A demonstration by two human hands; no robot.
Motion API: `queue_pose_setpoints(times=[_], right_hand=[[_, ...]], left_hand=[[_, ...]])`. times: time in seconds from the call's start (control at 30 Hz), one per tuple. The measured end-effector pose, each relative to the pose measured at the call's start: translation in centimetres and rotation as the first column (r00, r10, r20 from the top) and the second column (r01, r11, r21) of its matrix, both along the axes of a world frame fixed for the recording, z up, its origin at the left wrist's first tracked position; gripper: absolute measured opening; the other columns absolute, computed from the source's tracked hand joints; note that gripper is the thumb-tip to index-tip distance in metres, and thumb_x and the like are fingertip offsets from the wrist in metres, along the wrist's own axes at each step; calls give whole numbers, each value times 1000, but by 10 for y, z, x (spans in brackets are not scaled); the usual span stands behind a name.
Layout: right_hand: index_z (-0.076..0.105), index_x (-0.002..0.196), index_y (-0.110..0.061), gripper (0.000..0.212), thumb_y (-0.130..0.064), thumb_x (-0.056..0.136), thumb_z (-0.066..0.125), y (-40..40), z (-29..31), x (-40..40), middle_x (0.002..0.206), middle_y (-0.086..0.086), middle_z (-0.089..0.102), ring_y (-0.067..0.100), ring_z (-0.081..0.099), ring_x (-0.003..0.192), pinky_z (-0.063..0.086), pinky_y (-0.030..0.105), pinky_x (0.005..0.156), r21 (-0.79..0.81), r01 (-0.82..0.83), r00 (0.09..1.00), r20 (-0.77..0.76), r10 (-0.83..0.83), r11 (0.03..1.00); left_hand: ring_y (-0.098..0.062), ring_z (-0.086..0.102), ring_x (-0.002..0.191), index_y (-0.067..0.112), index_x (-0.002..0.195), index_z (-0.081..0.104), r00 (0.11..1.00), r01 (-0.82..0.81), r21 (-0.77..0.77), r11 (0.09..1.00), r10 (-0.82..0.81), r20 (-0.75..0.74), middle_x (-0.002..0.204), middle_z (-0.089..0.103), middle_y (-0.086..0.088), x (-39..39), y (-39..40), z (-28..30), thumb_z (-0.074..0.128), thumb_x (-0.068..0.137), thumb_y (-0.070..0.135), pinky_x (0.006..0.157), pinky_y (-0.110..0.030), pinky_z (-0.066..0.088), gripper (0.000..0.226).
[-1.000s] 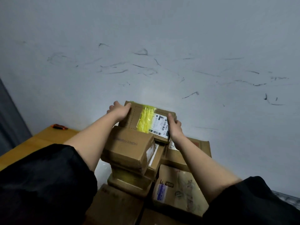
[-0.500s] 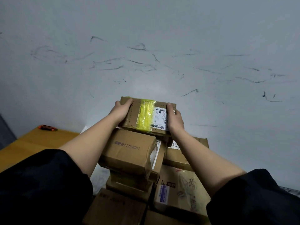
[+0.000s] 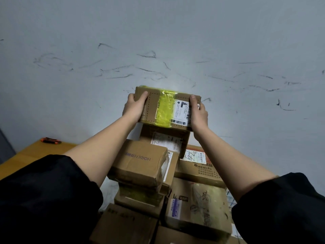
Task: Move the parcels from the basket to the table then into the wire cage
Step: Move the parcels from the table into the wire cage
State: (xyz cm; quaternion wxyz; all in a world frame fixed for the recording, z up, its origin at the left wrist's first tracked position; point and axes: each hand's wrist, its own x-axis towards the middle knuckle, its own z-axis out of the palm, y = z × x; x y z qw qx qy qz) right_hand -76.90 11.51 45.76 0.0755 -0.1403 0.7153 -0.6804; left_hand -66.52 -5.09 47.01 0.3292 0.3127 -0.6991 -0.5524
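We are facing a pale grey wall (image 3: 175,32) scuffed with dark marks, and it is rising behind a tall stack of brown cardboard parcels (image 3: 168,191) that we are taking as our landmark. To the left of the stack, a yellow wooden worktop (image 3: 35,155) is showing, with a small orange-and-black utility knife (image 3: 51,140) lying near its far edge. At the stack's lower right, a bit of white wire grid (image 3: 230,198) is peeking out. At the top of the stack, we are holding a flat brown cardboard parcel wrapped with yellow tape and bearing a white barcode label (image 3: 167,107); we cannot tell whether it is touching the box beneath. Our left hand (image 3: 134,107) is gripping its left end, thumb curled on top. Our right hand (image 3: 197,113) is gripping its right end likewise.
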Motion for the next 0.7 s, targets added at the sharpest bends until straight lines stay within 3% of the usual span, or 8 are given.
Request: queue_pose_setpoints(times=[0.07,0.23,0.33,0.43,0.63,0.7], right_hand=[[49,125,-32,102,-99,49,38,10,5,-12,124,2,59,26,61,111,46,52,100,-26,32,999,3,-32,999],[39,104,-25,58,-71,69,41,65,32,-20,97,0,62,26,62,99,50,49,95,-107,126,992,14,-126,986],[40,103,-25,48,-63,74,39,108,39,-33,98,0,62,26,61,100,49,49,95,-112,149,988,-13,-151,983],[46,106,-25,40,-55,81,41,155,41,-45,100,-2,62,24,60,102,48,47,96,-102,175,982,-50,-181,979],[62,115,-23,36,-47,94,44,263,30,-67,110,-1,66,23,61,104,48,42,97,-53,199,976,-85,-203,979],[63,117,-22,39,-48,95,44,299,22,-72,113,1,66,24,61,106,47,41,98,-19,207,976,-67,-208,978]], left_hand=[[-15,62,91,24,113,49,998,29,5,1000,-29,-53,104,63,4,-5,12,8,50,89,55,79,-34,52,39],[-19,61,106,31,119,53,995,75,-69,995,-79,-64,111,64,10,-18,60,29,49,67,66,100,-48,44,63],[-21,60,106,32,112,47,995,87,-69,994,-90,-49,103,62,12,-29,102,37,48,58,67,102,-48,42,64],[-23,57,106,27,114,38,994,105,-37,994,-106,-32,104,57,7,-34,155,40,51,65,60,101,-46,43,60],[-22,58,108,23,128,46,985,150,-5,989,-150,-85,116,60,0,-50,261,25,52,82,53,98,-45,47,55],[-22,56,111,25,130,48,985,146,3,989,-145,-94,120,60,1,-56,296,17,50,79,57,98,-46,47,60]])
